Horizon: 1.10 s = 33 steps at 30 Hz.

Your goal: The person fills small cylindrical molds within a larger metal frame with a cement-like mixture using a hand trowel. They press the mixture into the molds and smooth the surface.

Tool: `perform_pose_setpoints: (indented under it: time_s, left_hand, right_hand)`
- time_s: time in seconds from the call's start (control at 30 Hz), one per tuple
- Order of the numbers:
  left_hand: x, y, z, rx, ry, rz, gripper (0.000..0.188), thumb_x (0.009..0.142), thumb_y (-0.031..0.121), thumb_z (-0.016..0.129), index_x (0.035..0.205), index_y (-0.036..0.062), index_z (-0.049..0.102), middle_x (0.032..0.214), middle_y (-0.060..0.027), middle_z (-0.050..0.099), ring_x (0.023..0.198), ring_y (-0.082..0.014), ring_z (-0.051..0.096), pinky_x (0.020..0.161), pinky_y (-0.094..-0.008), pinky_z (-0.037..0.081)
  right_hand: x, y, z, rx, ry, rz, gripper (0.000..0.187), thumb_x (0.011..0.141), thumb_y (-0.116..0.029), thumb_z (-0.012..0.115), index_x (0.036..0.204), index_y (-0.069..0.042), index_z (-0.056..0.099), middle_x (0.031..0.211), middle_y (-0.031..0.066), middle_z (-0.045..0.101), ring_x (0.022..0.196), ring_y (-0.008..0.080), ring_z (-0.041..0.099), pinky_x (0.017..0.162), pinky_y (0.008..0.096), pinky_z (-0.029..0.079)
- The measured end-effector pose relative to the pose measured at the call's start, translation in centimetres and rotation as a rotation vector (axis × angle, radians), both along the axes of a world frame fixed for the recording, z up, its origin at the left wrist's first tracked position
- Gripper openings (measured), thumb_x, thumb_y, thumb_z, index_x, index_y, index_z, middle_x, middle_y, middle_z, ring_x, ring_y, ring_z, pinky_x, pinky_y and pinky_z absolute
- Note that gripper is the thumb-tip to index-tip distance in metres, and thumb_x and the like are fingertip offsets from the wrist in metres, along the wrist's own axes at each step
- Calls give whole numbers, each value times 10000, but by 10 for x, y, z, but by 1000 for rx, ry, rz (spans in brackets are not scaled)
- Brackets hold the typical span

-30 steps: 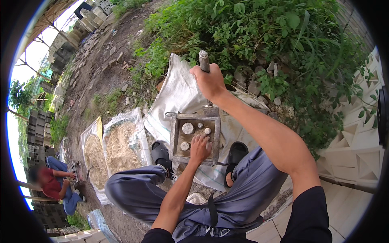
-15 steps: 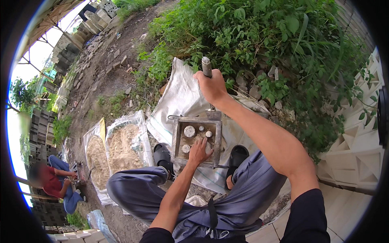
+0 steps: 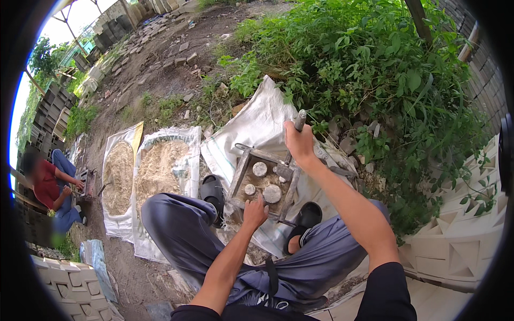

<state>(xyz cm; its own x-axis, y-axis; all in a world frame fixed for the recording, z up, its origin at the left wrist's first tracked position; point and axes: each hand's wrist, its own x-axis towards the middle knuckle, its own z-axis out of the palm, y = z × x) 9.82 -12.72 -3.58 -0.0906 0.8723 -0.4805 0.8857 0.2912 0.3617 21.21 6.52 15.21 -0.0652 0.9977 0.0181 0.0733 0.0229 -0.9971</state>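
Note:
A square metal mould frame point(image 3: 240, 174) sits tilted on a white woven sack point(image 3: 222, 150) between my feet, with sandy material inside. Grey round plugs point(image 3: 259, 169) of different sizes stand up from it. My right hand point(image 3: 300, 142) is wrapped round the upright handle of a hammer point(image 3: 301, 120). Its blocky head is low, over the mould's right part, and partly hides a small plug. My left hand point(image 3: 255, 213) rests at the mould's near side, index finger stretched toward the plugs and the other fingers loosely bent, holding nothing I can see.
Two opened sacks of sand point(image 3: 160, 166) lie to the left. My sandalled feet point(image 3: 308, 215) flank the mould. Weeds point(image 3: 364, 69) and stones border the far right, with stacked pale patterned blocks point(image 3: 450, 251) nearer. A co-worker point(image 3: 52, 184) in a red shirt sits far left.
The view has shifted. My right hand has brought the hammer lower, its head now over the mould's inside. My left hand has drawn back from among the plugs to the near edge.

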Motion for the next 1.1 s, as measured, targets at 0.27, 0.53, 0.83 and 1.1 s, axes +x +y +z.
perform_pose_setpoints:
  time_s: [0.27, 0.53, 0.83, 1.1]
  left_hand:
    - [-5, -29, -9, 250, 232, 378, 1125, 777, 626, 612, 1468, -115, 122, 1554, -285, 59, 1462, -389, 8, 1162, -535, 31]
    - [-45, -3, -12, -154, 18, 501, 1704, 363, 824, 752, 1432, -121, -179, 1539, -294, -175, 1441, -409, -167, 1147, -558, -61]
    - [-51, 8, -30, -326, -13, 323, 1765, 359, 793, 794, 1302, -167, -349, 1396, -403, -353, 1273, -525, -397, 1088, -568, -189]
    - [-52, 8, -31, -358, -52, 350, 1760, 364, 791, 794, 1310, -145, -359, 1386, -410, -362, 1267, -535, -400, 1070, -595, -199]
  right_hand:
    - [3, -49, -46, 46, 21, 52, 435, 973, -270, 520, 595, -82, 417, 532, -23, 428, 470, 80, 424, 441, 257, 331]
    - [7, -78, -65, 37, -106, 228, 431, 992, -254, 511, 619, -58, 419, 536, -19, 415, 489, 69, 394, 459, 256, 312]
    - [18, -97, -86, 12, 43, 76, 403, 966, -181, 527, 606, -18, 451, 541, -35, 391, 532, 53, 371, 484, 292, 281]
    - [22, -89, -89, 622, -155, 233, 259, 839, -2, 573, 592, -1, 499, 531, 92, 448, 520, 255, 399, 556, 364, 367]
